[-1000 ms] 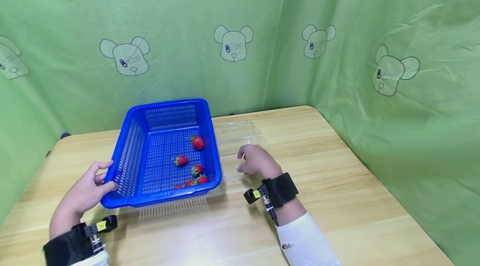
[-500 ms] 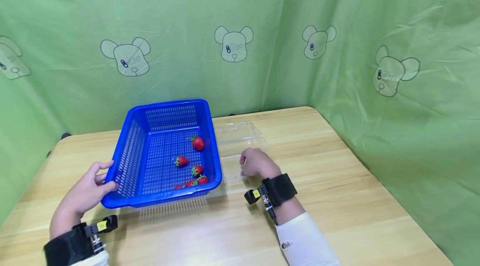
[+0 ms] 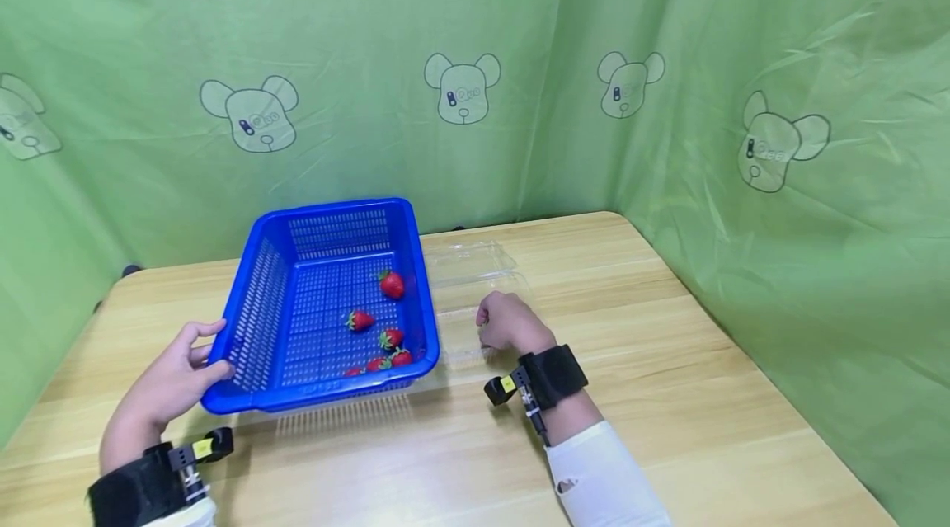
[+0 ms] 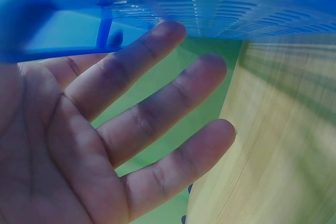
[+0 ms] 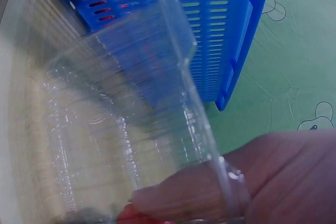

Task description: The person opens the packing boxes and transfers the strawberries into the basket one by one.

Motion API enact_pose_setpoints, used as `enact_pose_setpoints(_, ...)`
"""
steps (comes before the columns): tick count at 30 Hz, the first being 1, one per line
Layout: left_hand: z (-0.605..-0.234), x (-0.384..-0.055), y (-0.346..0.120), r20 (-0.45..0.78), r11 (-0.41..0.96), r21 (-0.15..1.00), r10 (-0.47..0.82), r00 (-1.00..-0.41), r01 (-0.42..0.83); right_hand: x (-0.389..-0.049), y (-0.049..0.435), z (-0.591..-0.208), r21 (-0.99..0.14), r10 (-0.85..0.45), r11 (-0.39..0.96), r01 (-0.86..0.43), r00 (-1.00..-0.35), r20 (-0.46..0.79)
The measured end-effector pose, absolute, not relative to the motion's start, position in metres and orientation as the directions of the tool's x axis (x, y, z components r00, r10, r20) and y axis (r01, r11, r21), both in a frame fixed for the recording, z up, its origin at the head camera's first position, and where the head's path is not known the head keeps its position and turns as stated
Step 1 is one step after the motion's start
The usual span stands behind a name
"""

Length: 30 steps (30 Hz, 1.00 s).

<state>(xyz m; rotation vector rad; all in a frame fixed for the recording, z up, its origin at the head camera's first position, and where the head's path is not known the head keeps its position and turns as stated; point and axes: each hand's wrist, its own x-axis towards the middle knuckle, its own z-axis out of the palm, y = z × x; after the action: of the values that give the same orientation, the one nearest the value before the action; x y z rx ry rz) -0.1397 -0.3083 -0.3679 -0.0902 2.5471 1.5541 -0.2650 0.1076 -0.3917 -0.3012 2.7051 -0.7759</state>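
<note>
A blue plastic basket (image 3: 326,387) with slotted walls holds several red strawberries (image 3: 391,284) with green leaves. At its left side my left hand (image 3: 166,378) grips the rim, thumb over the edge; in the left wrist view three fingers (image 4: 147,119) stretch out below the rim. My right hand (image 3: 514,323) reaches down into a clear plastic box (image 3: 463,296) beside the basket. In the right wrist view, a strawberry (image 5: 139,215) shows red under the thumb at the box's bottom, pinched by the hand; most of it is hidden.
The wooden table (image 3: 631,411) reaches past both forearms. A green curtain (image 3: 356,32) printed with bear heads encloses the back and sides, close behind the basket. Black straps with small cameras sit on both wrists.
My right hand has dipped slightly lower and to the right in the clear box, and its fingers are drawn in more. The left hand and the basket have stayed put.
</note>
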Motion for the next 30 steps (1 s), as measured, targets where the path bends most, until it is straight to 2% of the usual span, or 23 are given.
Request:
enact_pose_setpoints(12,-0.3684,-0.1381,-0.3081,-0.172,0.468,0.873,0.028,-0.985,-0.139,-0.2651,0.1056,-0.3893,-0.572,-0.285,0.807,-0.149,-0.946,-0.156)
enact_pose_setpoints(30,-0.3660,-0.1398,-0.3081,-0.172,0.470,0.872,0.029,-0.985,-0.138,-0.2657,0.1022,-0.3856,-0.569,-0.297,0.802,-0.181,-0.948,-0.116)
